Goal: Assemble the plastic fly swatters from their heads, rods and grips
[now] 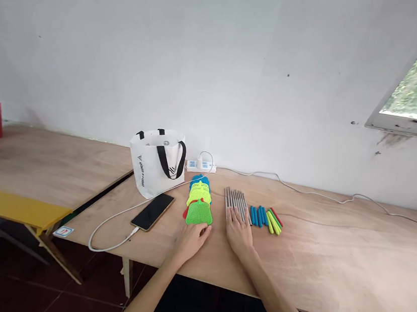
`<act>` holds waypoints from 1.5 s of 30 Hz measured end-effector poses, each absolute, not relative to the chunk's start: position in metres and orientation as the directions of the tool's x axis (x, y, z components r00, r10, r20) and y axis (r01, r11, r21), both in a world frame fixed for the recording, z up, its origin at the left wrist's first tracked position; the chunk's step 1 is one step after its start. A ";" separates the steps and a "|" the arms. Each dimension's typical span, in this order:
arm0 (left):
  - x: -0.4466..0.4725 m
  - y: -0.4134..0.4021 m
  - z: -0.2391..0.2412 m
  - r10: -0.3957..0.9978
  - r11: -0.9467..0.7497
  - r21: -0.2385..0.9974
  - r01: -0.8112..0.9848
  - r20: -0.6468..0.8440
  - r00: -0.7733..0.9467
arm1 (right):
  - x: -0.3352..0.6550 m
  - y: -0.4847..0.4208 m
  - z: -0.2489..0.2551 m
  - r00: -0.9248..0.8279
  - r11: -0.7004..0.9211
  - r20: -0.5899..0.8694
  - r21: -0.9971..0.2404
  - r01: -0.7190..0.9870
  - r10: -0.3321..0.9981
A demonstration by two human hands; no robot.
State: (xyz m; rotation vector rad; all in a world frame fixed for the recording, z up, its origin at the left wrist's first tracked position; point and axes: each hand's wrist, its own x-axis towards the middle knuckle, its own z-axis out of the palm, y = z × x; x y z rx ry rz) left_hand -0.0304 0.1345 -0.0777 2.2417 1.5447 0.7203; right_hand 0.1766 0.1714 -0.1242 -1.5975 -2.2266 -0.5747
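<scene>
— Two hands on the bench point(332, 262); what are they doing?
— My left hand point(191, 240) lies loose just below the stack of mesh pads point(199, 204). My right hand point(237, 231) rests flat, fingers spread on the metal rods point(236, 202), probably keeping them aligned.
— And the bag?
— White tote bag point(156, 162) stands upright; I can't see inside.

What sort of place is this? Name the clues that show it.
Probably a plain makeshift workroom: bare plywood tables on trestle legs, a marked white wall, and a power strip charging a phone.
</scene>
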 end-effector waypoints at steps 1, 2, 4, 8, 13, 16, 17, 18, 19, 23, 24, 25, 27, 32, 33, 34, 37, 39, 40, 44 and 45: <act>-0.030 0.135 -0.078 0.933 -0.360 0.526 0.770 0.220 0.285 | 0.177 0.171 -0.124 -0.316 0.290 0.504 0.131 0.948 0.804; -0.030 0.135 -0.078 0.934 -0.358 0.528 0.770 0.219 0.284 | 0.177 0.170 -0.124 -0.321 0.295 0.510 0.134 0.946 0.798; -0.030 0.136 -0.080 0.932 -0.361 0.543 0.758 0.220 0.287 | 0.177 0.169 -0.124 -0.324 0.304 0.509 0.125 0.945 0.797; -0.029 0.140 -0.085 0.899 -0.435 0.558 0.707 0.315 0.304 | 0.177 0.167 -0.123 -0.305 0.295 0.516 0.105 0.950 0.800; -0.036 0.146 -0.093 0.827 -0.447 0.461 0.767 0.539 0.158 | 0.172 0.162 -0.122 -0.302 0.290 0.618 0.123 0.949 0.726; -0.045 0.150 -0.101 0.857 -0.368 0.381 0.848 0.493 0.150 | 0.172 0.148 -0.126 -0.352 0.335 0.635 0.153 0.930 0.688; -0.048 0.152 -0.104 0.877 -0.341 0.352 0.872 0.454 0.159 | 0.173 0.140 -0.129 -0.362 0.355 0.634 0.144 0.924 0.683; -0.050 0.152 -0.105 0.894 -0.317 0.324 0.891 0.416 0.167 | 0.175 0.131 -0.132 -0.363 0.374 0.634 0.124 0.919 0.683; -0.052 0.153 -0.106 0.907 -0.299 0.301 0.905 0.385 0.172 | 0.178 0.121 -0.135 -0.357 0.391 0.634 0.092 0.916 0.686; -0.054 0.152 -0.100 0.923 -0.272 0.291 0.917 0.347 0.164 | 0.195 0.087 -0.137 -0.242 0.414 0.640 -0.131 0.901 0.729; -0.054 0.151 -0.098 0.927 -0.252 0.299 0.920 0.347 0.141 | 0.200 0.083 -0.135 -0.199 0.407 0.631 -0.202 0.891 0.750; -0.053 0.150 -0.095 0.932 -0.227 0.307 0.924 0.345 0.114 | 0.204 0.080 -0.132 -0.160 0.398 0.614 -0.273 0.876 0.773; -0.052 0.149 -0.091 0.938 -0.188 0.323 0.927 0.339 0.072 | 0.210 0.081 -0.126 -0.108 0.381 0.563 -0.395 0.836 0.819; -0.056 0.151 -0.085 0.963 -0.199 0.469 0.860 0.258 0.083 | 0.233 0.092 -0.121 -0.113 0.376 0.466 -0.522 0.766 0.878; -0.058 0.152 -0.084 0.968 -0.208 0.520 0.828 0.231 0.098 | 0.239 0.094 -0.121 -0.117 0.372 0.452 -0.530 0.762 0.884; -0.060 0.153 -0.083 0.971 -0.217 0.573 0.790 0.207 0.117 | 0.247 0.094 -0.121 -0.117 0.364 0.438 -0.539 0.759 0.891; -0.066 0.155 -0.082 0.966 -0.254 0.718 0.648 0.162 0.199 | 0.266 0.094 -0.119 -0.091 0.316 0.389 -0.568 0.760 0.917; -0.067 0.156 -0.085 0.959 -0.261 0.794 0.549 0.146 0.244 | 0.274 0.093 -0.117 -0.064 0.277 0.361 -0.578 0.768 0.930; -0.067 0.157 -0.087 0.956 -0.256 0.826 0.502 0.138 0.260 | 0.276 0.092 -0.117 -0.050 0.261 0.354 -0.580 0.772 0.934; -0.068 0.161 -0.090 0.953 -0.229 0.897 0.379 0.128 0.273 | 0.277 0.093 -0.118 -0.036 0.259 0.375 -0.565 0.784 0.926; -0.070 0.162 -0.089 0.952 -0.232 0.901 0.367 0.132 0.276 | 0.277 0.093 -0.119 -0.043 0.267 0.382 -0.556 0.787 0.923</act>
